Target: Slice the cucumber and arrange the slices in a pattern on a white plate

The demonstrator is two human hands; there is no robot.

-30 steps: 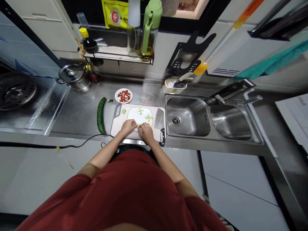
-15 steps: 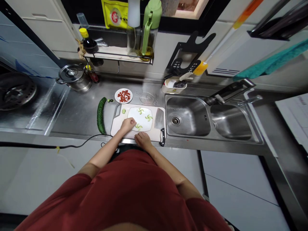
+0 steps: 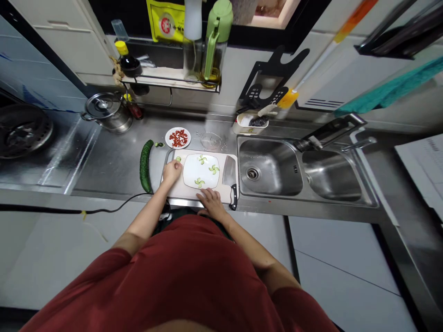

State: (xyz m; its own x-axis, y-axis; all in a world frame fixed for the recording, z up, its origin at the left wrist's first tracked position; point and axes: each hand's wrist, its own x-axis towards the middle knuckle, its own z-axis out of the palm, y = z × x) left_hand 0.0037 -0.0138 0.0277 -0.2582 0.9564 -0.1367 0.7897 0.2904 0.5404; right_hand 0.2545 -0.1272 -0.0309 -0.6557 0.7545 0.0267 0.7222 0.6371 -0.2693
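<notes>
A white plate (image 3: 196, 167) with three pinwheels of green slices (image 3: 213, 169) rests on the cutting board (image 3: 180, 192). My left hand (image 3: 171, 172) is over the board's left part, its fingers pinched beside a small green piece (image 3: 178, 158); whatever they hold is too small to make out. My right hand (image 3: 211, 201) lies at the plate's lower edge with its fingers spread, holding nothing. A cleaver (image 3: 229, 171) lies along the board's right side. Left of the board is a whole cucumber (image 3: 145, 166), and behind it a small plate of red bits (image 3: 177, 138).
A double sink (image 3: 272, 168) is to the right. A lidded pot (image 3: 108, 113) stands at the back left. Bottles line a wall shelf (image 3: 166, 76). Clear scraps (image 3: 212, 141) lie behind the board, and a black cable (image 3: 104, 210) crosses the counter's front edge.
My left hand has moved left, from the plate to the board's left part. My right hand has shifted slightly right and its fingers have spread.
</notes>
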